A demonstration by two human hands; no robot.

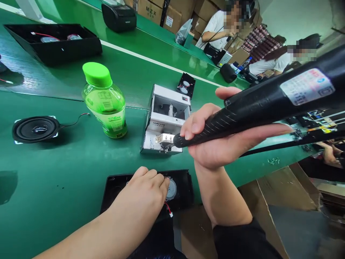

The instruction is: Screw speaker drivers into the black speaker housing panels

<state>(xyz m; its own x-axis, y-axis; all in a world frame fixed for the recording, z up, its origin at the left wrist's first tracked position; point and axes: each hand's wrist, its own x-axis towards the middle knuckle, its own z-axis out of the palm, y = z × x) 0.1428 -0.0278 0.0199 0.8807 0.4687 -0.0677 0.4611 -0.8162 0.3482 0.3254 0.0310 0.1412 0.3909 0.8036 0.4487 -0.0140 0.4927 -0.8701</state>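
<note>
My right hand (215, 140) is wrapped round a long black electric screwdriver (253, 104). Its tip points left, at the front of a silver screw feeder box (168, 124); whether it touches a screw there is too small to tell. My left hand (149, 187) is closed over a black speaker housing (184, 194) near the table's front edge. Its fingertips are partly hidden beside a round grey speaker back (171, 189), so what they hold cannot be made out. A red wire with a white plug (170, 214) hangs at that housing.
A green bottle (105, 104) stands left of the feeder, with a loose speaker (36, 128) farther left. Black housings lie at the back left (67, 46) and behind the feeder (185, 85). Cardboard boxes (258, 201) are at lower right. Two people sit across the green table (67, 162).
</note>
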